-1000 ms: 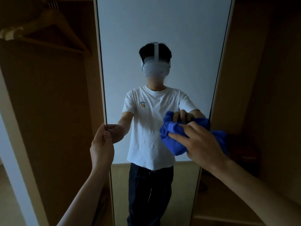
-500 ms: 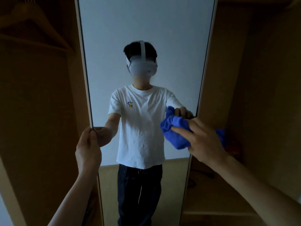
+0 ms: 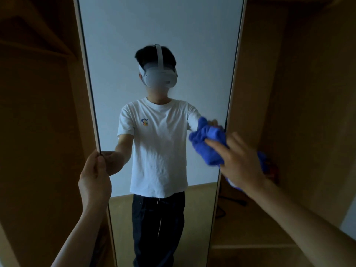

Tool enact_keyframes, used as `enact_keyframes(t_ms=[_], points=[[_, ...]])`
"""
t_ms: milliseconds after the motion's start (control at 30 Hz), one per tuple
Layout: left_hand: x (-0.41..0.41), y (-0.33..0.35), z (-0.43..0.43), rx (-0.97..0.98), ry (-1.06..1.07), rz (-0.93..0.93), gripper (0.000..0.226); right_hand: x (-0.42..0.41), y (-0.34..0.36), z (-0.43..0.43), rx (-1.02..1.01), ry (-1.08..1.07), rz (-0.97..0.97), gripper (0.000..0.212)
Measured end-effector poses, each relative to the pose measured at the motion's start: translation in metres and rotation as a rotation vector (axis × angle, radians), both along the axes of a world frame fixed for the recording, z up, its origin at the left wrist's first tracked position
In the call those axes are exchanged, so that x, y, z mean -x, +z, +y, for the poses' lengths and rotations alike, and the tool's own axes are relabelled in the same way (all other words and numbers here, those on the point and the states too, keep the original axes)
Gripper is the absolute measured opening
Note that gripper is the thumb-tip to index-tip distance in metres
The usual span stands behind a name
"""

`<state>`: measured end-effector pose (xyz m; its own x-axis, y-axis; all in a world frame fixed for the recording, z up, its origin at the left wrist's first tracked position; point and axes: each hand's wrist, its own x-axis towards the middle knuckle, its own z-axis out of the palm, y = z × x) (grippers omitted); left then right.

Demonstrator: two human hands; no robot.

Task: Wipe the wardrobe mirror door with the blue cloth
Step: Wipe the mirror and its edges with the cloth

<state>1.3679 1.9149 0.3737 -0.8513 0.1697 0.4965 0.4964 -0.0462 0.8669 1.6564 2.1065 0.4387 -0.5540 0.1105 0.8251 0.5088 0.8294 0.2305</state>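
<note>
Head view: your left hand [image 3: 94,182] grips the door [image 3: 154,26] edge; your flat right hand [image 3: 242,162] presses the cloth [image 3: 208,143], mid-wipe; sweep left next.

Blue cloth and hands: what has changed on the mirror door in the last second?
The right hand slid the blue cloth a little rightwards across the mirror door, closer to its right edge. Nothing was taken hold of or let go. The left hand still grips the door's left edge; the right hand still presses the cloth.
</note>
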Motion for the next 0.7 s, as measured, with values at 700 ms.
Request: enact_keyframes(t_ms=[700], points=[[0.001, -0.011, -0.010, 0.035, -0.040, 0.039, 0.031, 0.012, -0.046, -0.010, 0.016, 0.051, -0.064, 0.080]])
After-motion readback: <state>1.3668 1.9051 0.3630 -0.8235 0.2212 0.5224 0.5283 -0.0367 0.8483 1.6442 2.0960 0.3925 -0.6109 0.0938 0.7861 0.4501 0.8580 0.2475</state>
